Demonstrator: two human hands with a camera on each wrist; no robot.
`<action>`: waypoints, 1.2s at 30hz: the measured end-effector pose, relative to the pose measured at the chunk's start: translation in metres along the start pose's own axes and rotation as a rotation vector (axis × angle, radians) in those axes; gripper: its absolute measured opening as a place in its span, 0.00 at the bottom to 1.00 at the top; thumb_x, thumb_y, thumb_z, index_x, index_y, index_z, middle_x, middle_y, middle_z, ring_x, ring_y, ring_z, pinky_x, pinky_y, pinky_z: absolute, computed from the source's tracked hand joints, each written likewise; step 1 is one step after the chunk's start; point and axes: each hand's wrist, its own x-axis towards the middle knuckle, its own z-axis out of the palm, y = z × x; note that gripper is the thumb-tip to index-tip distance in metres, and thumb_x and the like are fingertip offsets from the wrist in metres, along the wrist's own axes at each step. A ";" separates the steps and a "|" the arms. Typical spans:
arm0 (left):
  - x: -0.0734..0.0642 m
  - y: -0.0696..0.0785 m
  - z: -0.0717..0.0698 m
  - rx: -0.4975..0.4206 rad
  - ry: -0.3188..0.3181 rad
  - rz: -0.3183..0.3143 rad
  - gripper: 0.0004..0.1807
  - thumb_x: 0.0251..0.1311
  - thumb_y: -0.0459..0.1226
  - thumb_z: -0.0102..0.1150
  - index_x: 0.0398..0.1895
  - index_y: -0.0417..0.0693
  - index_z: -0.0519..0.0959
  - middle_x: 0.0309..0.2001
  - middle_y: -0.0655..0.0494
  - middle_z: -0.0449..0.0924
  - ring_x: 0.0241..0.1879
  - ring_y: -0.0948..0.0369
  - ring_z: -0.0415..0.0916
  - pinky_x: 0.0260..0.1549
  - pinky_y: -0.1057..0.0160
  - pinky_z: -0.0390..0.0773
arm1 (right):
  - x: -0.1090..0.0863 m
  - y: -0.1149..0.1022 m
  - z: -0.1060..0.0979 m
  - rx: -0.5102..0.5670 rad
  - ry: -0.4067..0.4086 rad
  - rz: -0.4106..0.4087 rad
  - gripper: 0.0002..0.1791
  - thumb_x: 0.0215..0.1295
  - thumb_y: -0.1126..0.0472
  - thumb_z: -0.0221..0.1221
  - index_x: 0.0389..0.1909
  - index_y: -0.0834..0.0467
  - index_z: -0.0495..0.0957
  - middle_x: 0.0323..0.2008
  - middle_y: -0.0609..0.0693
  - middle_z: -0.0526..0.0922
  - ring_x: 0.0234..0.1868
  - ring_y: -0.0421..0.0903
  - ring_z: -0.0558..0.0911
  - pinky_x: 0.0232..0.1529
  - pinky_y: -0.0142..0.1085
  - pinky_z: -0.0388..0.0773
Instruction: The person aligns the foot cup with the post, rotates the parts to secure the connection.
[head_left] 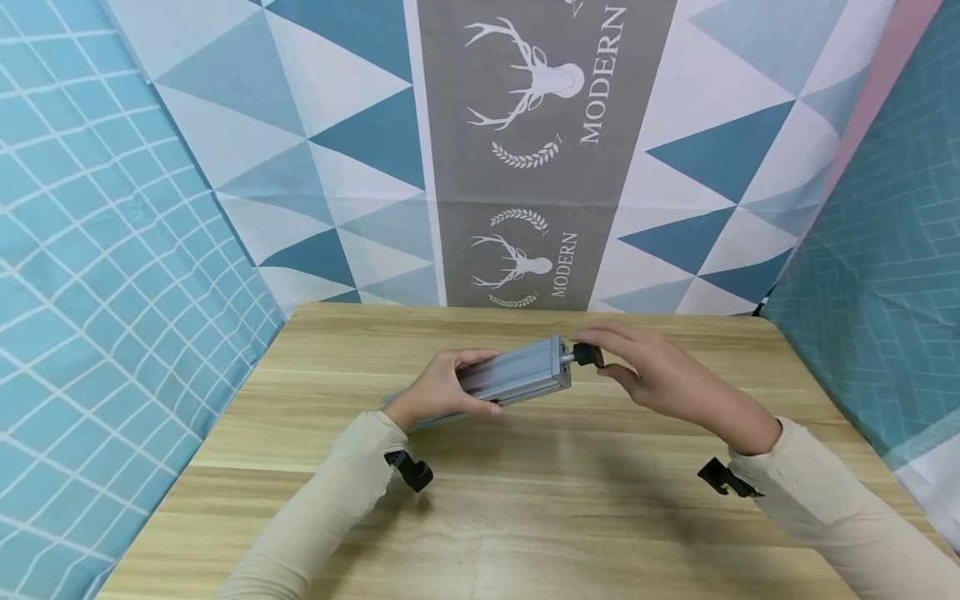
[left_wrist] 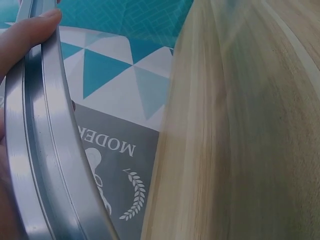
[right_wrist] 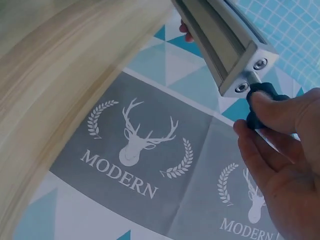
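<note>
My left hand grips a long silver aluminium profile above the table, its thumb on the near side. Grooves run along the profile in the left wrist view. An end plate with screw heads caps the profile's right end. From that plate juts a short metal stem carrying a black knob. Thumb and fingers of my right hand pinch the knob, as the right wrist view shows. The profile's far left end is partly hidden behind my left hand and wrist.
The wooden table lies below both hands. Behind it hangs a patterned cloth with deer heads and triangles. Blue cloths stand at the left and right sides. Each sleeve bears a black wrist mount.
</note>
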 end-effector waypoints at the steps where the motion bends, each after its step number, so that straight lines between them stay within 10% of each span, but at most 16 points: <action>1: 0.000 0.000 0.000 0.002 0.000 -0.001 0.39 0.39 0.32 0.77 0.61 0.40 0.74 0.59 0.47 0.76 0.53 0.57 0.75 0.53 0.58 0.72 | 0.000 -0.001 0.001 0.002 0.006 0.012 0.35 0.55 0.73 0.66 0.65 0.56 0.69 0.57 0.54 0.77 0.48 0.48 0.82 0.44 0.43 0.80; 8: 0.000 0.000 0.001 -0.001 -0.002 -0.002 0.39 0.39 0.32 0.77 0.61 0.40 0.74 0.59 0.47 0.76 0.53 0.56 0.75 0.53 0.58 0.72 | 0.001 -0.005 0.005 0.168 -0.006 0.255 0.18 0.69 0.55 0.57 0.54 0.62 0.77 0.33 0.47 0.83 0.31 0.39 0.81 0.31 0.34 0.77; 14: 0.001 0.000 0.002 0.000 -0.002 -0.005 0.40 0.39 0.32 0.78 0.61 0.41 0.74 0.59 0.48 0.76 0.53 0.57 0.75 0.54 0.58 0.71 | 0.004 -0.006 0.006 0.338 -0.009 0.437 0.23 0.71 0.47 0.52 0.49 0.62 0.78 0.26 0.46 0.82 0.27 0.41 0.80 0.29 0.35 0.77; 19: 0.000 0.001 0.001 -0.001 0.000 -0.005 0.39 0.39 0.32 0.78 0.61 0.40 0.74 0.59 0.48 0.76 0.53 0.57 0.75 0.53 0.58 0.72 | 0.003 -0.004 0.004 0.222 -0.038 0.377 0.29 0.67 0.46 0.57 0.60 0.62 0.74 0.39 0.51 0.84 0.37 0.45 0.83 0.36 0.39 0.79; 28: 0.000 0.002 0.002 -0.022 0.008 -0.006 0.39 0.39 0.32 0.78 0.61 0.41 0.74 0.58 0.49 0.77 0.52 0.58 0.75 0.53 0.58 0.72 | -0.002 0.001 -0.002 0.047 0.034 -0.015 0.40 0.51 0.74 0.68 0.66 0.53 0.67 0.60 0.52 0.74 0.55 0.48 0.77 0.49 0.45 0.77; 31: 0.000 0.002 0.002 -0.022 0.012 -0.002 0.39 0.39 0.32 0.78 0.61 0.41 0.75 0.58 0.49 0.77 0.52 0.58 0.75 0.53 0.58 0.72 | -0.002 0.001 0.000 0.059 0.066 0.023 0.34 0.54 0.71 0.67 0.63 0.55 0.71 0.55 0.51 0.78 0.49 0.46 0.80 0.43 0.41 0.80; 36: 0.000 0.002 0.002 -0.010 0.020 0.011 0.39 0.39 0.32 0.77 0.61 0.41 0.75 0.57 0.48 0.78 0.52 0.58 0.76 0.52 0.58 0.72 | 0.002 -0.002 0.006 0.189 0.117 0.311 0.18 0.66 0.53 0.60 0.51 0.59 0.80 0.36 0.48 0.85 0.34 0.42 0.82 0.33 0.35 0.78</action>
